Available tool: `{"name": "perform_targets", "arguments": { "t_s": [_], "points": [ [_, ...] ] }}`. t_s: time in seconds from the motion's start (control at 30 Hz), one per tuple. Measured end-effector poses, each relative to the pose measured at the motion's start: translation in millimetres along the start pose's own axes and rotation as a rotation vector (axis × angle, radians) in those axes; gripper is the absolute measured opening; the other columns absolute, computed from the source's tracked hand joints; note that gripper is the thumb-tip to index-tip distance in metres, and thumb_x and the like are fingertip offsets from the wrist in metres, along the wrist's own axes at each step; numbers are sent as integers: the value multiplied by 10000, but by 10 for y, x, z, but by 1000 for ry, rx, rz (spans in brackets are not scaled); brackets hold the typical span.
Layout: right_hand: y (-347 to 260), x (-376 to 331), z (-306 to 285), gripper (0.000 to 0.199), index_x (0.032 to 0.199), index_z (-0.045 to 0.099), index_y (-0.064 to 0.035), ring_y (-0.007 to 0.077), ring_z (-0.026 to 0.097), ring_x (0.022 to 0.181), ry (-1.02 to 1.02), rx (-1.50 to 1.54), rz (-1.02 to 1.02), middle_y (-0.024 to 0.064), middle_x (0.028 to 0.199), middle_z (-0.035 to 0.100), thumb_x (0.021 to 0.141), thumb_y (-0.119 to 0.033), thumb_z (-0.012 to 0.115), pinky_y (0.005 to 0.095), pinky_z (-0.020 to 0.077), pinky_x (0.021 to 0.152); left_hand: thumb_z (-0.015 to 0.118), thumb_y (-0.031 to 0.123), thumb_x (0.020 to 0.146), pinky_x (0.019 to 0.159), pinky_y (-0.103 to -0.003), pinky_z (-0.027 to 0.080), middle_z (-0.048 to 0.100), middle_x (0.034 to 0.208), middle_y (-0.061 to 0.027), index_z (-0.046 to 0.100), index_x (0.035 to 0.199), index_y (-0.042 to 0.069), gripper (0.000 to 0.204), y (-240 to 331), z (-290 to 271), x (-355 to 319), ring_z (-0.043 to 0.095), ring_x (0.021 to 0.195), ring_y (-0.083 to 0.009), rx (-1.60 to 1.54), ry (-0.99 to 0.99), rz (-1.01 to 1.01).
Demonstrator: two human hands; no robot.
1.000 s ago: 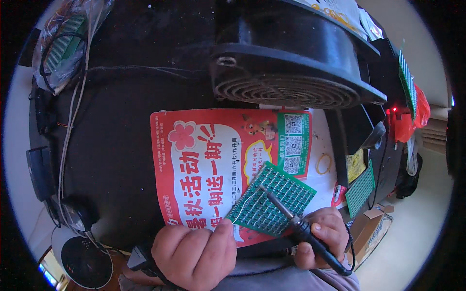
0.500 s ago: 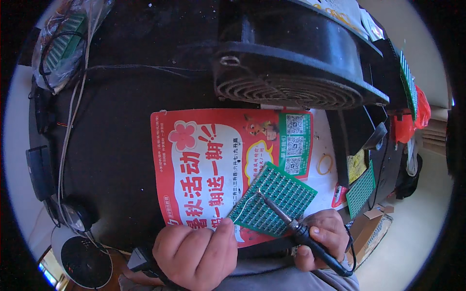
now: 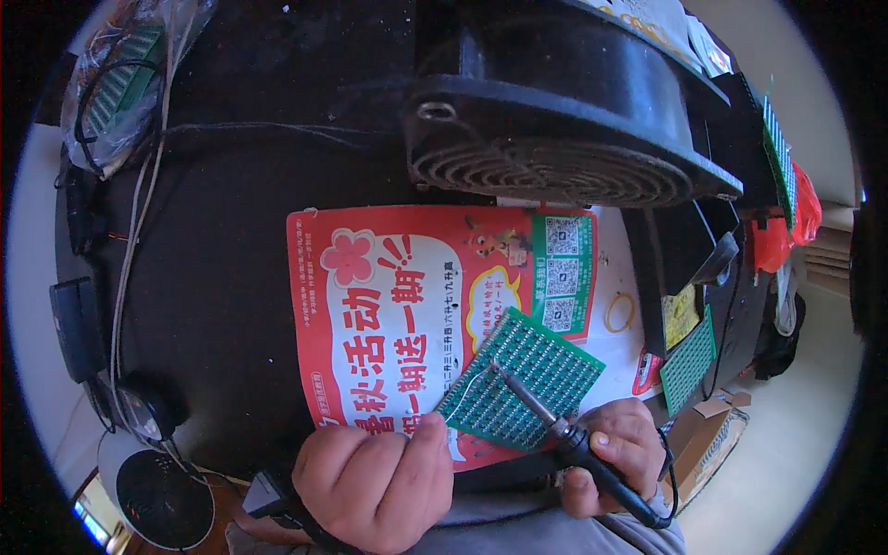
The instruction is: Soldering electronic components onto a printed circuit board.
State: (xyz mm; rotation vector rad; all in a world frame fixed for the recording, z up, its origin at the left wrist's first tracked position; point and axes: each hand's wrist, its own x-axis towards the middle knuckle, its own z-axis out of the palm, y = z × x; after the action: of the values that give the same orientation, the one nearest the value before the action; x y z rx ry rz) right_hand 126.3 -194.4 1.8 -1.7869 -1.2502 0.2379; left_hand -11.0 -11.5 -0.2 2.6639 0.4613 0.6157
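A green circuit board with rows of small solder points lies at an angle over the red and white printed sheet. My right hand is closed round the dark handle of a soldering iron, whose tip touches or nearly touches the board left of its middle. Pinched between the thumb and finger of my left hand is a thin silvery solder wire. Its far end meets the iron's tip over the board. What lies inside my left fist is hidden.
A large black fan with a round grille stands just beyond the sheet. Right of it is a black holder with a yellow sponge, beside another green board. Cables and a bagged board lie at the left.
Almost nothing differs. Both hands, the iron, the wire and the board keep nearly the same places.
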Motion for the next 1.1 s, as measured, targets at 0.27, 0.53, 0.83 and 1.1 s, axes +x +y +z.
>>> {"name": "perform_targets", "arguments": {
  "t_s": [0.27,0.53,0.83,1.1],
  "points": [
    [14,-1,9,381,1006,561,36,243,590,681,13,14,-16,129,810,581,703,-118,731,316,489,595,710,25,632,496,-319,391,505,549,-16,678,744,21,116,0,26,9,474,478,-187,5,29,18],
    [8,-3,-14,386,1007,565,30,243,598,692,5,-4,-29,123,809,588,698,-125,736,323,487,609,698,14,645,471,-312,361,502,540,-18,663,755,1,116,-15,17,7,461,446,-178,-45,-25,36],
    [17,-4,4,389,1010,562,31,240,598,680,-4,12,-25,121,802,588,700,-129,734,322,486,607,694,0,640,461,-305,353,507,538,-16,656,752,-5,118,-36,43,-16,472,441,-168,-61,-18,50],
    [17,-7,31,382,1002,563,38,236,598,675,22,32,-35,117,795,584,702,-125,735,320,499,604,686,2,659,454,-303,339,480,522,-15,658,767,-8,112,-36,22,11,449,431,-169,-41,-36,72]
  ]
}}
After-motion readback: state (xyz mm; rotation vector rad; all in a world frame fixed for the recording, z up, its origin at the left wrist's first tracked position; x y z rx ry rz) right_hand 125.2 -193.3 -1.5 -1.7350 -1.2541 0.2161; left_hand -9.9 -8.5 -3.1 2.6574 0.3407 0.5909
